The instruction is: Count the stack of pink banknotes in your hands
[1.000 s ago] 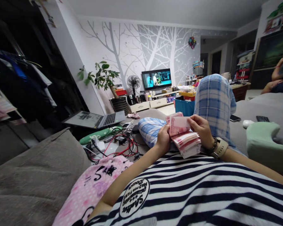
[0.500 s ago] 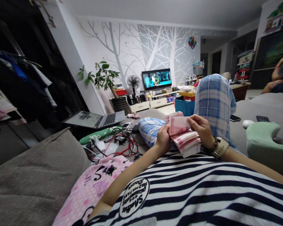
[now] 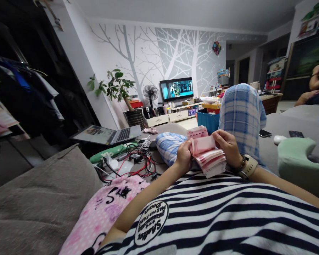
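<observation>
A thick stack of red banknotes (image 3: pixel 209 163) rests just above my striped shirt, bent over between my hands. My left hand (image 3: pixel 184 156) is closed round its left side, the thumb pressing on the notes. Close by on the right, my right hand (image 3: pixel 227 145) pinches the edge of a single raised banknote (image 3: pixel 203 145) between thumb and fingers. Part of another note stands up behind it, toward my knees. The palm side of my left hand is hidden. A pale watch and a dark bracelet circle my right wrist.
My raised knee in plaid trousers (image 3: pixel 239 109) stands behind the right hand. At left lie tangled cables (image 3: pixel 146 163) and an opened laptop (image 3: pixel 108 134). On the right are a green cushion (image 3: pixel 295 152), a phone (image 3: pixel 265 133) and a white mouse (image 3: pixel 279 140). Another person sits at far right.
The banknote under my right hand has tilted and shifted slightly, showing more of the note behind it. My right hand moved a little to the right; my left stays in place.
</observation>
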Motion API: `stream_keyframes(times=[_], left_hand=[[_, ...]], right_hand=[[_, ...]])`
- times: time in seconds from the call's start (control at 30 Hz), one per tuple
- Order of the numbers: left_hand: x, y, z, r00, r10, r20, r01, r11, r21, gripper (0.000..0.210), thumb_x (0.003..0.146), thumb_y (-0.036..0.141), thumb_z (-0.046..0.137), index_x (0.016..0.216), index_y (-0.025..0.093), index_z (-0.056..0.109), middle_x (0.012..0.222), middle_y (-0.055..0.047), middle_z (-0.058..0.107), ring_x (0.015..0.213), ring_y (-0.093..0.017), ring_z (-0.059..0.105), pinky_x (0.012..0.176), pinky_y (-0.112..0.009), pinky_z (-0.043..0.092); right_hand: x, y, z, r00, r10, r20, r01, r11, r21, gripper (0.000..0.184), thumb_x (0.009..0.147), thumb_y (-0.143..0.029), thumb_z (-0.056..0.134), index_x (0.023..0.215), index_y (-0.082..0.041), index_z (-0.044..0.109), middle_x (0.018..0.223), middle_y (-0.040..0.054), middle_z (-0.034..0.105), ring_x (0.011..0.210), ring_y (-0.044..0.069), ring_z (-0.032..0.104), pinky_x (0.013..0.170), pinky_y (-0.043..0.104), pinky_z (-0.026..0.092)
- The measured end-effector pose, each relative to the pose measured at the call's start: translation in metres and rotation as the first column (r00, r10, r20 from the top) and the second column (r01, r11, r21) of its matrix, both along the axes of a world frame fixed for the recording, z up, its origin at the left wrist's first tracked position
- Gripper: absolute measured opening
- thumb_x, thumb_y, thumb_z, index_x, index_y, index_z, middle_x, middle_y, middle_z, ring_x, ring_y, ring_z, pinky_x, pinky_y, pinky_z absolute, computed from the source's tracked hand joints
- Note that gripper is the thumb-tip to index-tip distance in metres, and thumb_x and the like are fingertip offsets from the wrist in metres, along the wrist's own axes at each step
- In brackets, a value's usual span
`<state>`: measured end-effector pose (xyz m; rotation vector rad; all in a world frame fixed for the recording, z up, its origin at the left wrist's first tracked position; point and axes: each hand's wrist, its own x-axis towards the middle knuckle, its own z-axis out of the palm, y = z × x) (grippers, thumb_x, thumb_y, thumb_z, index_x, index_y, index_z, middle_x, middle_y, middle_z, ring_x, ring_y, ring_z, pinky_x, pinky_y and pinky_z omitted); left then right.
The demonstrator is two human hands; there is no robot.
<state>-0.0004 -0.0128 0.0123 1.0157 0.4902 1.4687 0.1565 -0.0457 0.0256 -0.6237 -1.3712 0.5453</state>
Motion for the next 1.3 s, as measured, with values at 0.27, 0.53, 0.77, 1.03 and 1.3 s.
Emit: stream_keyframes(times=[0.27,0.53,0.77,1.03,1.3], left_hand=[[0.002,-0.007,0.005,0.998,-0.055,0.043,0.057,0.997,-0.044,0.030,0.066,0.036,0.082,0.088,0.019,0.070,0.074,-0.004,0.074,0.089,-0.029,0.074,0.090,-0.044,0.056],[0.002,-0.012,0.008,0.992,-0.122,0.022,0.122,0.992,-0.025,0.026,0.068,0.031,0.081,0.090,0.021,0.070,0.083,-0.005,0.077,0.096,-0.029,0.073,0.088,-0.044,0.058],[0.002,-0.011,0.006,0.991,-0.135,0.007,0.135,0.991,-0.003,0.030,0.066,0.030,0.082,0.092,0.019,0.070,0.082,-0.006,0.077,0.096,-0.029,0.073,0.087,-0.042,0.057],[0.001,-0.008,0.003,0.988,-0.154,0.009,0.154,0.988,0.013,0.036,0.065,0.030,0.082,0.096,0.017,0.070,0.083,-0.007,0.076,0.091,-0.028,0.074,0.087,-0.042,0.057],[0.003,0.001,-0.001,0.999,0.010,0.048,-0.008,0.999,-0.046,0.027,0.070,0.038,0.077,0.085,0.018,0.068,0.070,-0.002,0.071,0.083,-0.024,0.072,0.080,-0.037,0.056]], right_hand=[[-0.001,0.002,-0.001,1.000,0.002,-0.001,-0.002,1.000,-0.006,0.055,0.083,-0.069,0.067,0.061,-0.020,0.055,0.050,-0.0021,0.050,0.047,0.011,0.041,0.049,0.026,0.033],[-0.001,0.004,0.000,0.998,-0.066,-0.010,0.066,0.997,-0.028,0.054,0.076,-0.070,0.073,0.063,-0.021,0.056,0.053,-0.0022,0.051,0.049,0.012,0.044,0.050,0.026,0.034],[0.000,0.008,-0.002,0.995,-0.096,0.000,0.096,0.994,-0.045,0.054,0.076,-0.072,0.072,0.067,-0.021,0.055,0.054,-0.0022,0.051,0.050,0.012,0.044,0.051,0.026,0.035],[0.000,0.014,-0.006,0.997,-0.075,0.013,0.076,0.996,-0.046,0.051,0.079,-0.067,0.071,0.066,-0.020,0.056,0.056,-0.0020,0.053,0.052,0.013,0.045,0.051,0.027,0.035],[-0.002,0.010,-0.004,0.998,-0.059,-0.007,0.059,0.998,-0.030,0.051,0.077,-0.067,0.072,0.063,-0.021,0.054,0.055,-0.0025,0.050,0.051,0.012,0.042,0.049,0.026,0.034]])
